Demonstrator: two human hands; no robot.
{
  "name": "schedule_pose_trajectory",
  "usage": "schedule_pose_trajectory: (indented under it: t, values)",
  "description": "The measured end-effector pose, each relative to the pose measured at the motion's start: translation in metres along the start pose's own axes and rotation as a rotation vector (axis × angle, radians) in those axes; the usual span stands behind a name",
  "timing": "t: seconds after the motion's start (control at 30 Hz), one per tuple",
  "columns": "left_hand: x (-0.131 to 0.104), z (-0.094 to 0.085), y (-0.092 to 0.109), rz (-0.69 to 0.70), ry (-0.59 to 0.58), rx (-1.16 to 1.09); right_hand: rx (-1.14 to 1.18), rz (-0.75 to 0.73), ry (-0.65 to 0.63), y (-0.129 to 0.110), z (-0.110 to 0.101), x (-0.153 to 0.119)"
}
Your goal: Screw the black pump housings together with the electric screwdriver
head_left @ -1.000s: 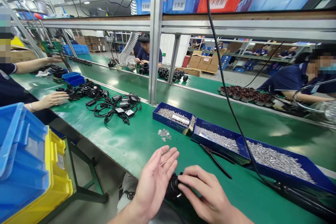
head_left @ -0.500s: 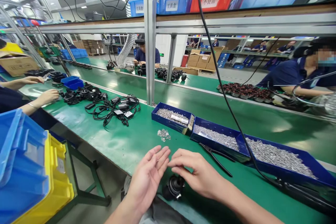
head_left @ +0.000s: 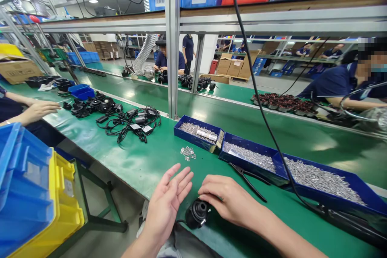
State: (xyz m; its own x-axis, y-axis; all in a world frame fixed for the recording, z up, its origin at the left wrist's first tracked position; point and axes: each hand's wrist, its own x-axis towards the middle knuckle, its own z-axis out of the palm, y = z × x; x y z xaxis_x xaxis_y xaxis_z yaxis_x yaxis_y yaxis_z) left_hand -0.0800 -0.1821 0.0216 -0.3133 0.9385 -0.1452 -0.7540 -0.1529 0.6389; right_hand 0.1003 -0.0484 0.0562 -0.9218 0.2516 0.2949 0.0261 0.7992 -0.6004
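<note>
My left hand (head_left: 167, 195) is open with the palm up and the fingers stretched out; I see nothing lying on it. Over the black round motor-like part (head_left: 197, 213), my right hand (head_left: 225, 195) is closed in a pinch, and whatever its fingertips hold is hidden. The black part sits at the bench's near edge between my hands, with small shiny screws at its side and a cable leading left. Just beyond my left fingers lies a small pile of metal rings (head_left: 188, 153). Black-handled pliers (head_left: 249, 179) rest to the right of my right hand.
Blue bins of screws and small metal parts (head_left: 196, 131) line the bench's middle. Black cables with connectors (head_left: 133, 123) and black parts (head_left: 93, 105) lie left. A dark cord (head_left: 256, 88) hangs down in front. A co-worker's hand (head_left: 42, 111) is at left, above blue and yellow crates (head_left: 68, 193).
My hands have moved apart, the left toward the left and the right slightly right and down, so more of the black part shows. The co-worker's hands at left have shifted.
</note>
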Motion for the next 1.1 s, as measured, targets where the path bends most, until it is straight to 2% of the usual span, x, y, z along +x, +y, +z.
schedule_pose_trajectory:
  t: [0.43, 0.53, 0.63, 0.77, 0.93, 1.03, 1.1]
  values:
    - [0.009, 0.007, -0.008, -0.125, 0.023, -0.205, -0.173, -0.062, -0.120, -0.009, -0.005, 0.002]
    - [0.013, 0.010, -0.009, -0.109, 0.020, -0.261, -0.099, -0.030, -0.049, -0.008, -0.005, 0.004]
    - [0.016, 0.016, -0.008, -0.084, 0.017, -0.265, -0.076, -0.096, 0.094, -0.008, 0.000, 0.009]
    - [0.017, 0.026, -0.008, -0.103, -0.028, -0.194, -0.177, -0.224, 0.209, -0.007, 0.013, 0.021]
    - [0.017, 0.029, -0.009, -0.123, -0.109, -0.106, -0.325, -0.267, 0.290, -0.011, 0.017, 0.025]
    - [0.015, 0.016, -0.008, -0.072, -0.164, 0.055, -0.188, -0.220, 0.230, -0.024, 0.005, 0.019]
    - [0.011, 0.001, -0.008, 0.004, -0.303, 0.248, -0.093, -0.129, 0.131, -0.034, -0.004, 0.015]
